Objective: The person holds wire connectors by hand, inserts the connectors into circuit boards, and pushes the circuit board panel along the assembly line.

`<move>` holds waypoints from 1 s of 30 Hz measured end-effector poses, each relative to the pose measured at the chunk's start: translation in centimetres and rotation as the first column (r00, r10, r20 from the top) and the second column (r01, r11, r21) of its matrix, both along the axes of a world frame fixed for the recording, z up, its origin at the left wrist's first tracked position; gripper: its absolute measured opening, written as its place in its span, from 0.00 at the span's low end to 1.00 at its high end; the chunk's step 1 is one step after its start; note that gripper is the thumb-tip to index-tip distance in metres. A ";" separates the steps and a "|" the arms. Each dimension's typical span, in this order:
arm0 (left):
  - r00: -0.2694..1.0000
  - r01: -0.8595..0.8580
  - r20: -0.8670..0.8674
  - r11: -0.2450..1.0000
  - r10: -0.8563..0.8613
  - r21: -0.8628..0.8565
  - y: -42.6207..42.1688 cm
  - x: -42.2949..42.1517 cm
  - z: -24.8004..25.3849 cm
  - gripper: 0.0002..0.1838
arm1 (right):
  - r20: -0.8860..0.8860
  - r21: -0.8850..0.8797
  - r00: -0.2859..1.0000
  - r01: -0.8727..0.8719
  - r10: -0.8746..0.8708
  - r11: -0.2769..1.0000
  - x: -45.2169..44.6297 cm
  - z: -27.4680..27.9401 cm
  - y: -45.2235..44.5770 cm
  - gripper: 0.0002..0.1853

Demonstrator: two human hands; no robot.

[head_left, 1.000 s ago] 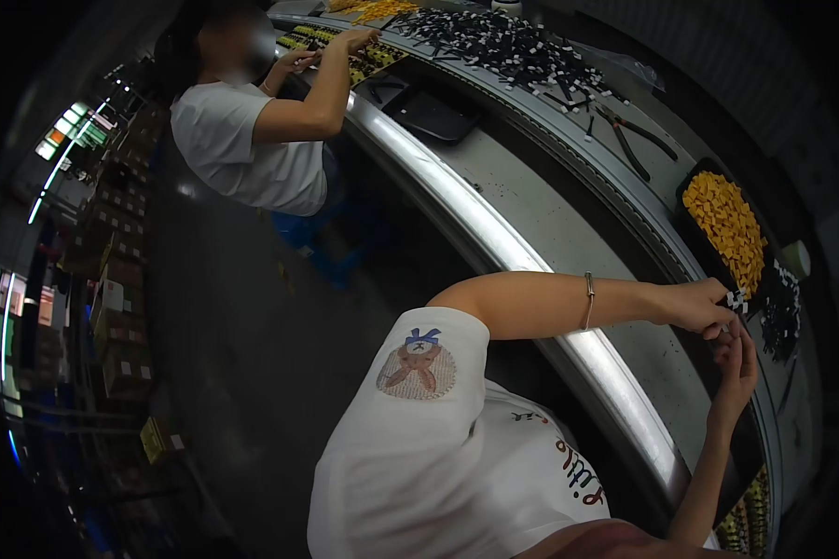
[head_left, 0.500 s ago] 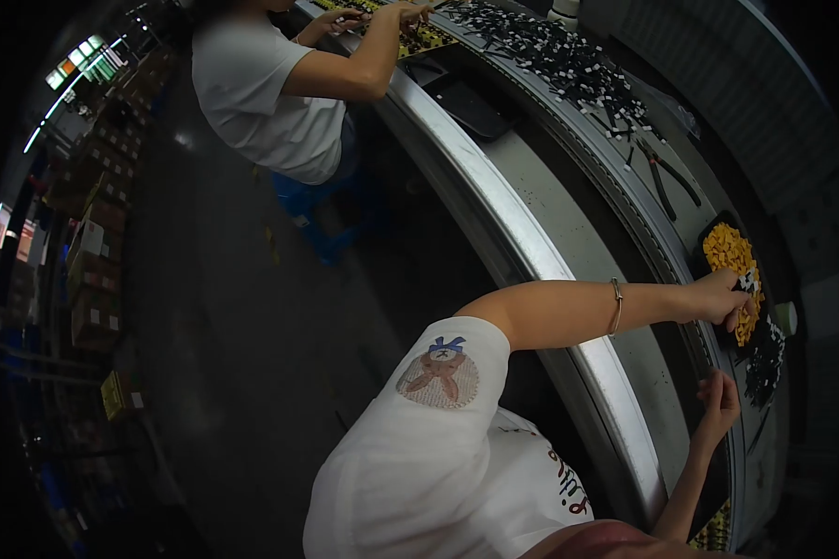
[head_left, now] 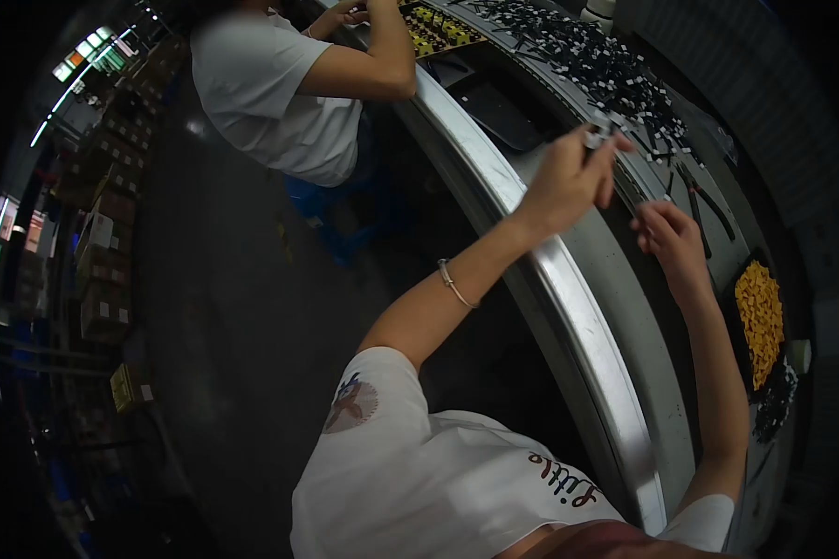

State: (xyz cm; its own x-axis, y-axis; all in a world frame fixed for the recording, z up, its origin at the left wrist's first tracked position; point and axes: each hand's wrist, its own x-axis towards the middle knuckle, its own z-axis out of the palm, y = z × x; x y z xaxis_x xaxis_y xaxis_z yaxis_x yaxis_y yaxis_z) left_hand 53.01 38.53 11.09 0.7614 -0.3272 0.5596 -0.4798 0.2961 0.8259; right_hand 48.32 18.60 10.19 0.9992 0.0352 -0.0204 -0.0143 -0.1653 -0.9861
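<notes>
My left hand (head_left: 573, 182), with a bracelet on its wrist, is raised over the conveyor line. Its fingers are closed around a small black-and-white piece (head_left: 598, 137), blurred by motion. Just to its right, my right hand (head_left: 671, 238) has its fingers curled together near the rail; what they hold, if anything, I cannot make out. Beyond both hands spreads a pile of black parts with white ends (head_left: 615, 79). A pair of pliers (head_left: 708, 210) lies right of my right hand. Farther down the bench is a dark tray of yellow pieces (head_left: 761, 321).
A co-worker in a white shirt (head_left: 280, 93) sits upstream beside a yellow-and-black panel (head_left: 433, 30). A black tray (head_left: 503, 107) lies on the line. More small black-and-white pieces (head_left: 774, 405) lie below the yellow ones. A metal edge (head_left: 569, 289) runs along the near side.
My left hand has left the yellow pieces and moved up and left over the line. My right hand has risen from lower down to beside it. The view has shifted slightly.
</notes>
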 end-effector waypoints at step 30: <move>0.863 -0.430 -0.324 0.900 0.387 -0.073 4.3 8.9 -4.5 0.16 | -0.092 0.442 0.995 0.082 -0.046 0.893 37.6 -6.7 23.7 0.08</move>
State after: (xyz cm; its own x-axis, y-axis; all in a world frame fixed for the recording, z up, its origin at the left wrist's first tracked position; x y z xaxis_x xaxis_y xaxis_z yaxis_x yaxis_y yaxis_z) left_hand 61.91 42.87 6.60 0.9457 0.1133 0.3046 -0.3237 0.2481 0.9130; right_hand 85.88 42.32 3.51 0.9955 -0.0052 -0.0947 -0.0890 0.2937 -0.9517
